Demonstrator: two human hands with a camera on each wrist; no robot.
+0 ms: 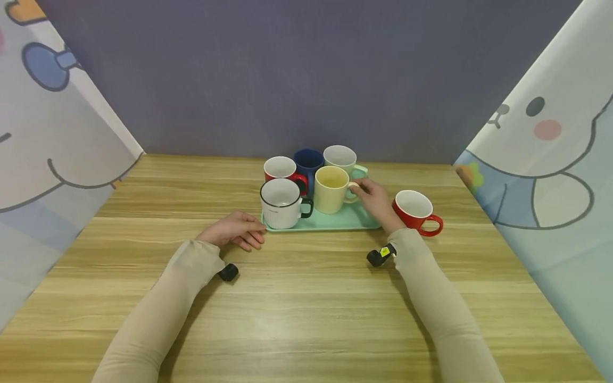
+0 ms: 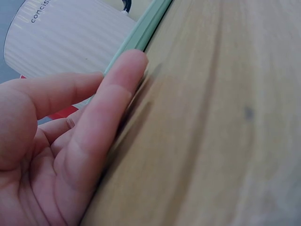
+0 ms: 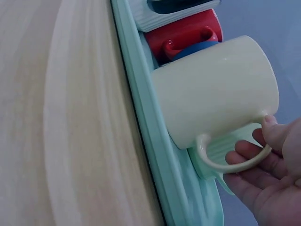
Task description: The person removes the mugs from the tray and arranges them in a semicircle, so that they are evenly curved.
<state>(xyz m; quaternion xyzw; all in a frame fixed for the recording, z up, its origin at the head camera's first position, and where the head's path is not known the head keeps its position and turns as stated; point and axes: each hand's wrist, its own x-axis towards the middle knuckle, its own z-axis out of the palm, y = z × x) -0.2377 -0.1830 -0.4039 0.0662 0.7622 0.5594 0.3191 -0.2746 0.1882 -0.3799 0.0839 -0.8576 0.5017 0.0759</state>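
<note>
My right hand (image 1: 375,199) grips the handle of a pale yellow mug (image 3: 216,89), which stands upright at the front of a mint-green tray (image 1: 325,224). In the right wrist view the fingers curl about the handle, with the thumb near its upper end. At the tray's left front corner, my left hand (image 1: 234,230) touches the rim with fairly straight fingers. Close by on the tray is a white ribbed mug (image 1: 280,209) with a black rim and handle. Behind it stand a red mug (image 1: 273,171), a dark blue mug (image 1: 306,159) and a pale green mug (image 1: 340,157).
Another red mug (image 1: 414,210), white inside, stands on the wooden table (image 1: 306,298) right of the tray, beside my right wrist. A grey panel (image 1: 306,80) rises at the table's back edge. Printed cartoon sheets (image 1: 551,138) flank both sides.
</note>
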